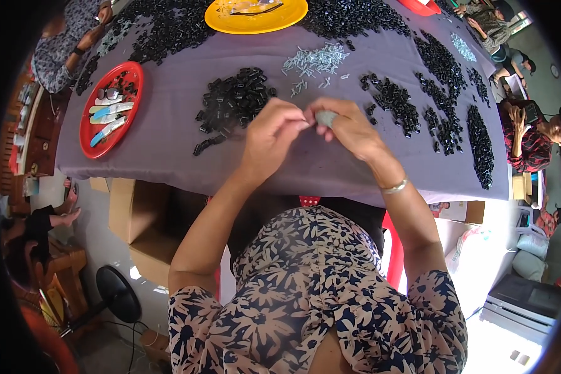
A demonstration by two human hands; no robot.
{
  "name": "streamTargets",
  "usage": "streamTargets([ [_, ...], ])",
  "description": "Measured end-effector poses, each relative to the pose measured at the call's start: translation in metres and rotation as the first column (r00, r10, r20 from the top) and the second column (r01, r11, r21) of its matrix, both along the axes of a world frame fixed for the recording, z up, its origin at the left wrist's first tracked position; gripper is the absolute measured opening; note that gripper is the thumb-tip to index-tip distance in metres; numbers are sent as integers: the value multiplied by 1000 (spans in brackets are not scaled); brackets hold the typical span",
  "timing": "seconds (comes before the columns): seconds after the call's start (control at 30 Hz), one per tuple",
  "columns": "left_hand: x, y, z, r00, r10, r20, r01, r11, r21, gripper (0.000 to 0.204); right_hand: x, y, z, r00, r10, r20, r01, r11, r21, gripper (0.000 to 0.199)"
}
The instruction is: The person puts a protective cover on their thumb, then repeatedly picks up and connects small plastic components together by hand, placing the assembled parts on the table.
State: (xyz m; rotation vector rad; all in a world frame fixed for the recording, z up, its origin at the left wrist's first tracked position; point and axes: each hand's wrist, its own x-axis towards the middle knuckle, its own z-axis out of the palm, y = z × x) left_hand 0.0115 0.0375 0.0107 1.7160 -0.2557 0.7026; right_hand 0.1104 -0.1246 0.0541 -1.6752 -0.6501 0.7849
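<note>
Left hand: thumb and fingertips drawn together in a pinch; whether a piece sits between them is too small to tell.

Right hand: fingers curled round a grey piece, kind not clear, long axis not readable.

Principal relation: grey piece in the right hand's fingers, just right of the left fingertips; the two hands meet over the bench, tips close together, contact uncertain.

Clear pieces: loose pile, far of both hands, about midway between them; longer left to right, with strays trailing near.

Black pieces, heap: just left of the left hand, the nearer of the two; a tail runs near and left.

Black pieces, cluster: right of the right hand, near it, apart; slants from far left to near right.

Red tray: well left of the left hand, holding tools.
</note>
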Motion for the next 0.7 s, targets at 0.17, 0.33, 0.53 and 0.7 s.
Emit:
streamTargets([
  [0.17, 1, 3, 1, 980, 82, -182, -136, 944, -302, 7, 27, 34, -22, 292, 66, 954, 47, 995, -83, 30],
  [0.33, -2, 3, 2, 949, 91, -300, -165, 958, -233, 10, 18, 1, -25, 188, 224, 956, 87, 966, -243, 37],
  [0.53, 5, 13, -6, 953, 35, -300, -144, 926, -348, 15, 33, -38, -15, 232, 97, 968, 141, 981, -132, 33],
  [0.7, 3, 6, 1, 948, 36, -318, -148, 930, -336, 14, 45, -43, -16, 719, -373, 586, 330, 926, 185, 19],
])
